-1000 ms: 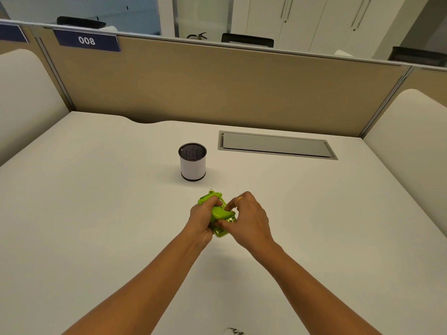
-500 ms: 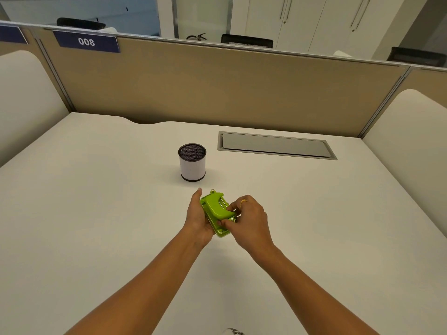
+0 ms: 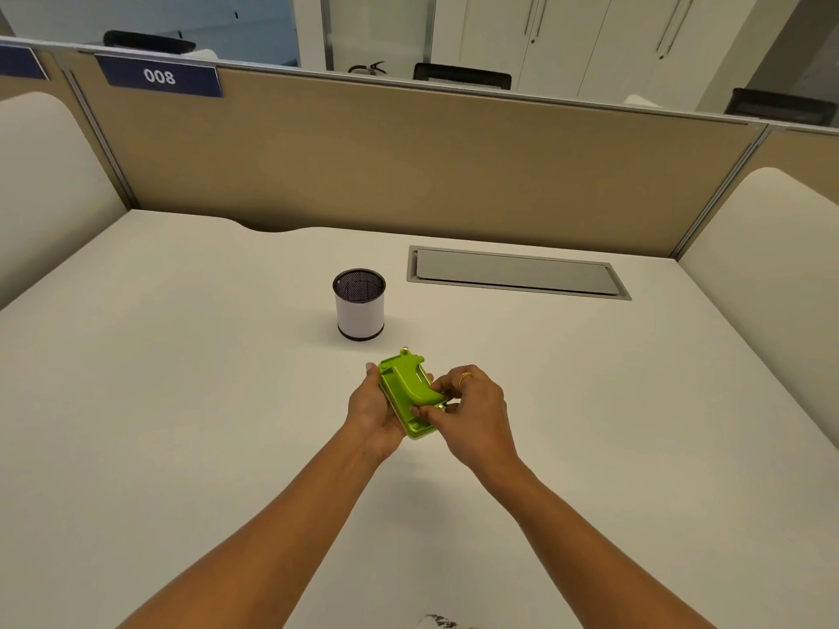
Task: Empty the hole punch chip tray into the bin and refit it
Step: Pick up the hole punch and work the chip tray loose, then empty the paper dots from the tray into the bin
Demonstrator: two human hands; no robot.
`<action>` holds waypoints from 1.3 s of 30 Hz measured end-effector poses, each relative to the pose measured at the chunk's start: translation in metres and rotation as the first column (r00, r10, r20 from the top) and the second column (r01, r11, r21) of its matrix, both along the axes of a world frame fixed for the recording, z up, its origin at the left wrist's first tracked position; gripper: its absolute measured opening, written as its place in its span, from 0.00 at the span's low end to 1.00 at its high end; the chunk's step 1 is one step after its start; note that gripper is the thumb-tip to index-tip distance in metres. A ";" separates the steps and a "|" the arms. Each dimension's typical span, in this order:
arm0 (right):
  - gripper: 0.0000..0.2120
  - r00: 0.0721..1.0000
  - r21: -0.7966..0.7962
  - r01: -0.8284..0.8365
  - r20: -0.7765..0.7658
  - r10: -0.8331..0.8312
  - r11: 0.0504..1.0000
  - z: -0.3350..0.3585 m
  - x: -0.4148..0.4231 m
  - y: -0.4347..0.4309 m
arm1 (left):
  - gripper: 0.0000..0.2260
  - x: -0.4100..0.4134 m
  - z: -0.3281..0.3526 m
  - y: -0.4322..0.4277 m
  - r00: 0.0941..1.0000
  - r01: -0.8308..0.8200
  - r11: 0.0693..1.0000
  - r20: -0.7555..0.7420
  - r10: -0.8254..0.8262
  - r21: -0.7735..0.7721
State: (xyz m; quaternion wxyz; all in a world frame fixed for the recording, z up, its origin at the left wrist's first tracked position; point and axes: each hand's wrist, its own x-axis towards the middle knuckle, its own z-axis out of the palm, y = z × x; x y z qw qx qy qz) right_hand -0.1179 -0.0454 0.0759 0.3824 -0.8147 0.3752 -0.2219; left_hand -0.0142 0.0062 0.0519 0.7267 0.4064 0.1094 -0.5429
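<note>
Beige cubicle partitions, one carrying a blue "008" label [image 3: 160, 76], wall in a white tabletop [image 3: 181, 401] in an office. At the middle of the tabletop, a person holds a green hole punch [image 3: 408, 392] just above the surface with both bare hands. The left hand [image 3: 374, 413] cups the punch from below and from its left side, fingers curled under the base and the thumb lying along its left edge. The right hand [image 3: 472, 413], a gold ring [image 3: 465, 379] on one finger, pinches the punch's near right corner between thumb and fingertips, its other fingers curled in. The punch sits handle-up, tilted a little toward the camera. Whether its chip tray is on or off cannot be told. A small mesh bin [image 3: 359, 306] with a white wrap stands upright just beyond the punch, apart from it. A grey cable hatch [image 3: 517, 274] lies flush in the tabletop, right of the bin.
</note>
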 end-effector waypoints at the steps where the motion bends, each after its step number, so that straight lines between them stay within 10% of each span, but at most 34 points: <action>1: 0.15 1.000 0.006 0.003 0.006 -0.003 1.000 0.000 0.000 -0.001 | 0.28 0.000 0.000 0.000 1.000 0.001 1.000 0.001 -0.001 0.004; 23: 0.14 0.991 0.291 0.036 0.112 -0.071 0.956 0.001 -0.005 -0.010 | 0.29 0.000 -0.003 0.001 0.999 0.028 0.999 -0.025 -0.027 0.028; 27: 0.06 0.950 0.647 -0.034 0.258 -0.176 0.762 0.001 -0.008 -0.019 | 0.29 -0.002 -0.001 0.001 1.000 0.014 0.999 0.006 -0.014 0.050; 33: 0.03 0.663 0.849 -0.501 0.502 -0.555 0.170 0.000 -0.022 -0.030 | 0.29 -0.003 -0.001 0.000 1.000 0.004 1.000 -0.030 -0.004 0.002; 36: 0.30 0.569 0.788 -0.596 0.549 -0.612 0.154 -0.007 -0.025 -0.030 | 0.29 -0.004 0.000 -0.002 1.000 0.013 1.000 -0.027 -0.012 0.001; 39: 0.37 0.533 0.755 -0.644 0.559 -0.635 0.124 -0.009 -0.027 -0.031 | 0.29 -0.004 0.001 -0.002 0.999 0.027 1.000 -0.020 -0.027 -0.002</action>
